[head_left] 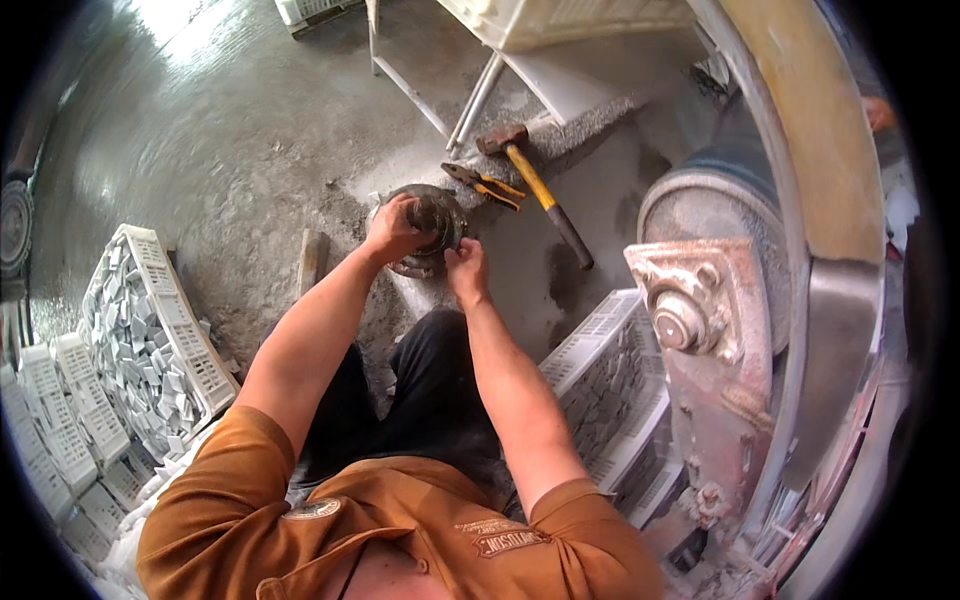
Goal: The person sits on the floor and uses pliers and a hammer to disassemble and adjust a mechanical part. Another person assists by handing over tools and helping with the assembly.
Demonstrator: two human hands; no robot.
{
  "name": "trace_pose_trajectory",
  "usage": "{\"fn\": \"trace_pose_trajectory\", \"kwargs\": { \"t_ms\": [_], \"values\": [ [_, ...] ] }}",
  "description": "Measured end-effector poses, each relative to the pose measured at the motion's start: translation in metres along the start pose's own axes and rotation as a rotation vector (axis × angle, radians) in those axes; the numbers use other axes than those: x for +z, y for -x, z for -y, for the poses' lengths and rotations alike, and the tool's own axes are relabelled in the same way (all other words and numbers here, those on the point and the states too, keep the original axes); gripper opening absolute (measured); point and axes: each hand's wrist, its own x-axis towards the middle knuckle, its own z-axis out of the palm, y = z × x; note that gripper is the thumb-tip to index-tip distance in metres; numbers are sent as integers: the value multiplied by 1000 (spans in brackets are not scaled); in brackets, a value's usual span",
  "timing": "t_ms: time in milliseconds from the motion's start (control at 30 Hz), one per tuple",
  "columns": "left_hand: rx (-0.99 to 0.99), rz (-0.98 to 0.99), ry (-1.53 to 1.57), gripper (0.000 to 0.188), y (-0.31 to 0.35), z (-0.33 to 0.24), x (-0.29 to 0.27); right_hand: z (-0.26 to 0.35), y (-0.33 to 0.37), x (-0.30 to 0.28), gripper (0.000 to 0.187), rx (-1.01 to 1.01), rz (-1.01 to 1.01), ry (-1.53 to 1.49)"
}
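Observation:
Low in front of me is a dark, round metal part (447, 208) with a raised middle, dirty and ringed by a wider rim. My left hand (396, 232) is closed on its raised middle, the fingers bent over the top. At the near right edge of the part, my right hand (467, 270) has thumb and fingers pinched together. Whatever lies in that pinch is too small to make out. Just beyond the part are pliers (484, 186) with yellow and black handles, jaws toward the upper left. Beside them lies a sledgehammer (540, 188) with a yellow and black handle.
White crates of small pale pieces stand at my left (180, 318) and right (600, 345). A machine with a bearing housing (690, 310) and drum rises at the right. Ahead, a white bin (560, 22) rests on a metal stand. A short block (313, 260) lies on the wet grey floor.

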Motion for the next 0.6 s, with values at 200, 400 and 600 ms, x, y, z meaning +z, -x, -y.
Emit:
{"fn": "trace_pose_trajectory", "kwargs": {
  "t_ms": [200, 400, 600],
  "values": [
    [-12, 70, 40, 41, -8, 23, -4, 18, 1, 16, 45, 399, 86, -476],
    [-21, 117, 164, 39, -7, 8, 0, 21, -1, 7, 26, 334, -35, -238],
    [23, 63, 80, 38, -12, 15, 0, 35, -10, 6, 26, 252, -40, -141]
  ]
}}
